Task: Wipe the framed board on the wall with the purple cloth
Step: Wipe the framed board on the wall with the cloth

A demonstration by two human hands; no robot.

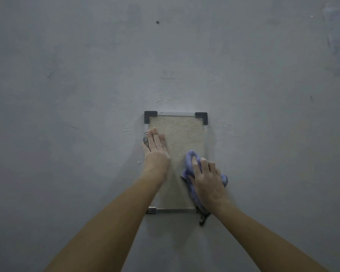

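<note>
Scuffed grey wall (67,75), dark fixing (157,22) at 12 o'clock. Below centre: framed cork board (181,134). The left grip (156,152) lies flat, fingers straight, on its 9 o'clock edge. The right grip (207,181) clutches purple cloth (190,158) against its 4 o'clock side.

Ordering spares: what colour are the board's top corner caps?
Black; clearest on the top-left corner cap in the head view.

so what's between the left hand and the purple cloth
Only a bare strip of the framed board, in the head view. The left hand lies flat; the right hand grips the purple cloth.
</note>
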